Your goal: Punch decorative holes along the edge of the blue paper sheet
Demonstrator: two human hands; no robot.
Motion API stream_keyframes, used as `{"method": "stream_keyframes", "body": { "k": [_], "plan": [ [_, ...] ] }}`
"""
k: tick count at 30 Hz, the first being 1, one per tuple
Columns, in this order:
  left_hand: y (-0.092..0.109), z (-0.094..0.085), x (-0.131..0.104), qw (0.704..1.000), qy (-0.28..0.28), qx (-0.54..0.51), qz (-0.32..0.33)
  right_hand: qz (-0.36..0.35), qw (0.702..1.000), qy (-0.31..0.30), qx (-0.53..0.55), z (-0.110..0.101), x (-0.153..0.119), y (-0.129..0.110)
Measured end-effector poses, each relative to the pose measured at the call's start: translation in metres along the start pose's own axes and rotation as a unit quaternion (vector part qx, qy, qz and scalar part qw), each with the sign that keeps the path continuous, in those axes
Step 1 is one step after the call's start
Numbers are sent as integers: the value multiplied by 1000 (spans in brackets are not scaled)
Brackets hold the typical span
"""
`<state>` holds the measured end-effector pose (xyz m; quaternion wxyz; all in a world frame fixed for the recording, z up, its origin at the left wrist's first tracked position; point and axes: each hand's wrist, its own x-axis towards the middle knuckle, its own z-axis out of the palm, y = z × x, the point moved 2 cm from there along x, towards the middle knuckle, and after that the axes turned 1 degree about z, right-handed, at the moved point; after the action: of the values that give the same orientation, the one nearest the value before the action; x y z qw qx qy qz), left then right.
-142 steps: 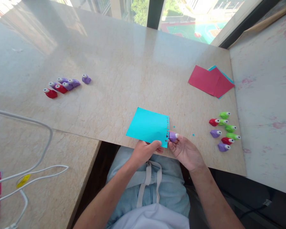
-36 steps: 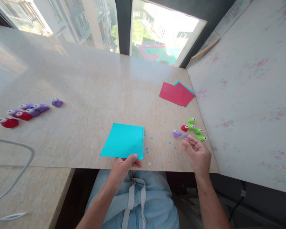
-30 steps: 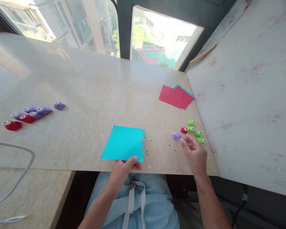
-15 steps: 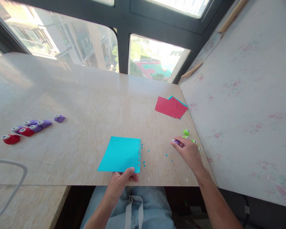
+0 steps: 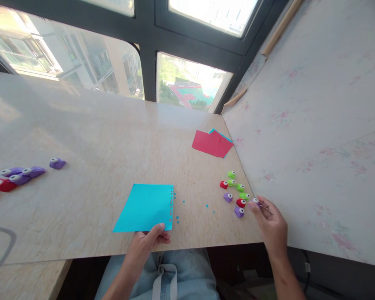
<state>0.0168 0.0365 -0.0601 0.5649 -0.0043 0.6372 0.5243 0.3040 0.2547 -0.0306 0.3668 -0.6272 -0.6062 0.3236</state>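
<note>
The left hand (image 5: 146, 241) is pinching the near edge of a blue paper sheet (image 5: 145, 207), thumb on top, at the front edge of a pale marble table (image 5: 112, 137). The sheet is lying flat, with a row of small holes along its right edge and blue specks (image 5: 183, 201) scattered just beside it. The right hand (image 5: 270, 223) is pinching a small purple punch (image 5: 255, 202) between its fingertips, at the near end of a cluster of green, red and purple punches (image 5: 234, 192). Red paper sheets (image 5: 211, 143) are lying farther back, near the wall (image 5: 315, 116). More punches (image 5: 21, 177) are sitting far left. Windows (image 5: 128, 62) are running behind the table.
</note>
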Motion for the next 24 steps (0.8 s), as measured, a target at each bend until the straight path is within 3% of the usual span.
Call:
{"method": "stream_keyframes", "body": {
  "k": [3, 5, 7, 14, 24],
  "plan": [
    [-2, -1, 3, 1000, 6, 1, -5, -138, 988, -13, -73, 8, -26, 4],
    [-3, 0, 3, 1000, 11, -3, -7, -249, 963, -10, -104, 17, -40, 5],
    [-2, 0, 3, 1000, 15, -8, -8, -313, 942, 1, -120, 26, -49, 7],
    [1, 2, 1, 1000, 16, -10, 3, -316, 938, 3, -141, 45, -50, 15],
    [9, 8, -2, 999, 18, -25, 10, -323, 926, -4, -198, 53, -49, 17]
  ]
}}
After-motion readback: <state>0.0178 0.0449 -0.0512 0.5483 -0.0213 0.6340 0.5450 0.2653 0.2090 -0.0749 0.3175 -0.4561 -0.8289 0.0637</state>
